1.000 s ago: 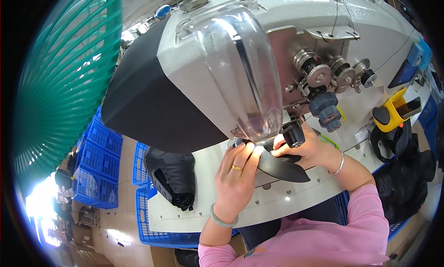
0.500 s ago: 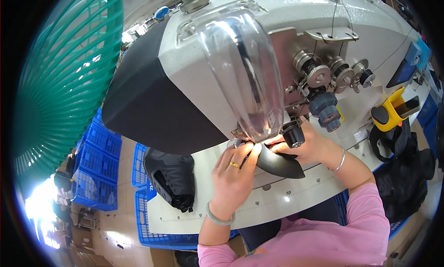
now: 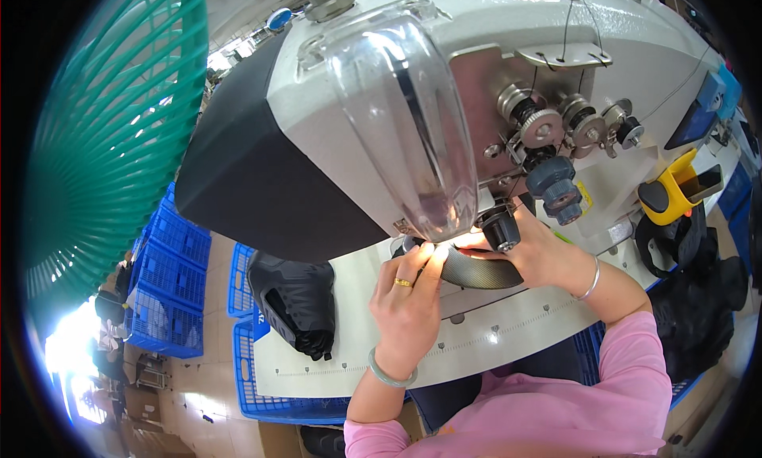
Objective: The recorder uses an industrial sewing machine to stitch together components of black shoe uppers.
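A curved, dark grey piece of textured material (image 3: 482,272) lies under the head of a sewing machine (image 3: 333,164). On its left, my left hand (image 3: 406,307) pinches the piece with thumb and fingers close to the lit sewing spot. My right hand (image 3: 541,248) grips it from the right, its fingertips partly covered by a dark knob (image 3: 500,228). The needle cannot be seen behind the clear guard (image 3: 413,132). To the left on the white table (image 3: 373,359) rests a black shoe upper (image 3: 294,303).
A green fan (image 3: 119,140) stands close at the left. Blue crates (image 3: 165,319) are stacked on the floor beyond the table's left edge. At the right sit a yellow holder (image 3: 668,196) and a pile of black pieces (image 3: 698,307).
The free end of the grey piece has swung upward, away from me, toward my right hand. My left hand has shifted slightly right, still pinching it.
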`<action>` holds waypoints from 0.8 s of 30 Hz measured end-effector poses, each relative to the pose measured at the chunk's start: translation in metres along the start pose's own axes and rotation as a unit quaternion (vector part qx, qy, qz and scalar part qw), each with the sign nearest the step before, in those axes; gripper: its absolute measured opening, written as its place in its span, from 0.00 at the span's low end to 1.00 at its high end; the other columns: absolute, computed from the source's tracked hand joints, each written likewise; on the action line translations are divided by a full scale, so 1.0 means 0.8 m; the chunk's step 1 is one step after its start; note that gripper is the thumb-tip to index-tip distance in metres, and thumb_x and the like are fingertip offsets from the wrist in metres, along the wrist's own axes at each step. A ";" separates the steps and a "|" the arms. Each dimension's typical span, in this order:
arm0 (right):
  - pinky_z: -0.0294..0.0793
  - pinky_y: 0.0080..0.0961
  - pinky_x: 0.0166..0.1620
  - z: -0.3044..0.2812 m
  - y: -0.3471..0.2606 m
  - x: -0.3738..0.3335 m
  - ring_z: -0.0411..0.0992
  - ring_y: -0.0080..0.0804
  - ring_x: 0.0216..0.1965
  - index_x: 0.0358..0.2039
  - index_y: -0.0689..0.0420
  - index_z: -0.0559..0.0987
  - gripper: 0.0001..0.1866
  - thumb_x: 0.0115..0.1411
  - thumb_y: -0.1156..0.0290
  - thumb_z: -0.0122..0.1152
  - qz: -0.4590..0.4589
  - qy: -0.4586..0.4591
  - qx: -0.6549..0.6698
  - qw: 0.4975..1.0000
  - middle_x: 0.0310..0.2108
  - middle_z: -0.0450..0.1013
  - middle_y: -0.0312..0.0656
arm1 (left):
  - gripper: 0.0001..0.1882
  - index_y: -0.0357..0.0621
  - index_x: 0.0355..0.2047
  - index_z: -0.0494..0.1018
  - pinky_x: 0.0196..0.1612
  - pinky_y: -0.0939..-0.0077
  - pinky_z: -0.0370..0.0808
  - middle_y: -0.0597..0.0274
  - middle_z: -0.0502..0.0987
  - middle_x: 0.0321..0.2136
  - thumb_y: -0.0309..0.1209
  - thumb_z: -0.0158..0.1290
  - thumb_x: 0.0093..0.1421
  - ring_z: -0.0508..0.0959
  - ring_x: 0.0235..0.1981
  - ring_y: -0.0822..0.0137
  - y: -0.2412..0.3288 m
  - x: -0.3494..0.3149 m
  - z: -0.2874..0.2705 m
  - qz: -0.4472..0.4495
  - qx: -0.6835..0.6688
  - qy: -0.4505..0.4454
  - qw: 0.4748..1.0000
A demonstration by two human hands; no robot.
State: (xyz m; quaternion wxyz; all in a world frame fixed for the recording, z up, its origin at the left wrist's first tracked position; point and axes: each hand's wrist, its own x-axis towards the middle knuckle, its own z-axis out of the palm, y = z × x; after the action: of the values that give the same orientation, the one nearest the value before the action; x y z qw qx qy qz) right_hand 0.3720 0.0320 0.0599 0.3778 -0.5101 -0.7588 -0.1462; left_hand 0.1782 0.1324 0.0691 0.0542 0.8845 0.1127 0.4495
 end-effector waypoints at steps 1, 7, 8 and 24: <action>0.64 0.45 0.50 0.002 0.000 -0.002 0.73 0.41 0.43 0.48 0.53 0.79 0.22 0.50 0.69 0.66 0.012 -0.001 0.006 1.000 0.44 0.76 0.37 | 0.18 0.42 0.39 0.80 0.39 0.68 0.76 0.61 0.78 0.38 0.17 0.58 0.45 0.77 0.37 0.56 0.001 0.000 0.000 0.005 0.007 -0.003 1.000; 0.62 0.46 0.52 -0.003 -0.005 -0.002 0.71 0.40 0.45 0.51 0.51 0.78 0.26 0.48 0.70 0.66 -0.015 -0.024 -0.081 0.996 0.48 0.74 0.37 | 0.20 0.41 0.41 0.78 0.39 0.66 0.75 0.60 0.76 0.41 0.16 0.58 0.44 0.77 0.38 0.55 0.000 0.006 -0.006 0.001 0.022 -0.040 0.999; 0.62 0.46 0.52 -0.005 -0.008 0.000 0.71 0.40 0.45 0.51 0.51 0.78 0.26 0.48 0.70 0.66 -0.016 -0.024 -0.081 0.996 0.48 0.74 0.37 | 0.20 0.41 0.41 0.78 0.39 0.66 0.75 0.60 0.76 0.41 0.16 0.58 0.44 0.77 0.38 0.55 0.000 0.006 -0.007 0.000 0.022 -0.040 0.999; 0.71 0.41 0.41 0.003 -0.027 0.005 0.65 0.39 0.47 0.34 0.59 0.80 0.15 0.41 0.71 0.62 -0.076 0.007 -0.188 0.979 0.42 0.71 0.38 | 0.16 0.39 0.36 0.80 0.37 0.70 0.78 0.61 0.77 0.34 0.19 0.61 0.44 0.79 0.36 0.59 -0.010 0.004 -0.002 -0.125 -0.078 -0.001 0.989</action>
State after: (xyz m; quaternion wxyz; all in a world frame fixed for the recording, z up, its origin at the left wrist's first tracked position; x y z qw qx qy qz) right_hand 0.3506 0.0267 0.0648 0.2681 -0.5116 -0.7518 -0.3181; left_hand 0.1776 0.1407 0.0712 0.1791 0.8569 0.1870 0.4457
